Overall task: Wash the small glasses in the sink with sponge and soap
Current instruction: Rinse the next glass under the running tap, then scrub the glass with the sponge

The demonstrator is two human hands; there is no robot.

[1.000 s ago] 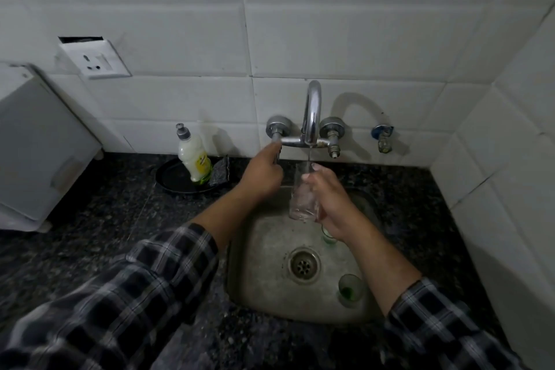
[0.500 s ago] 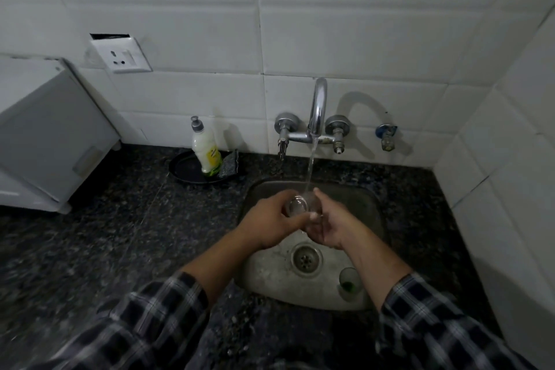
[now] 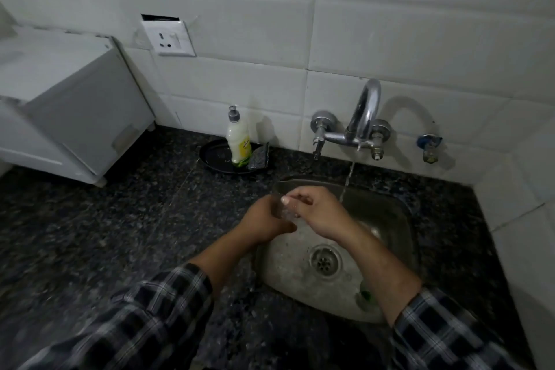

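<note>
A small clear glass [image 3: 283, 210] is held between both hands over the left part of the steel sink [image 3: 387, 213]. My left hand [image 3: 264, 222] cups it from the left and below. My right hand [image 3: 318, 213] grips it from the right, fingers curled at its rim. Water runs from the tap [image 3: 363, 117] into the sink, just right of my hands. A second small glass with a green tint [image 3: 365, 294] lies in the sink near the front right, partly hidden by my right forearm. A soap bottle [image 3: 238, 141] and a dark sponge [image 3: 258, 156] stand on a black dish [image 3: 214, 156].
Dark speckled granite counter [image 3: 120, 234] surrounds the sink. A white appliance [image 3: 69, 105] stands at the left. A wall socket [image 3: 169, 37] sits above the dish. A small blue-handled valve [image 3: 429, 144] is on the tiled wall to the right of the tap.
My left hand left the tap handle and joined the right on the glass. Both hands moved the glass left, out of the running water. The view shifted left.
</note>
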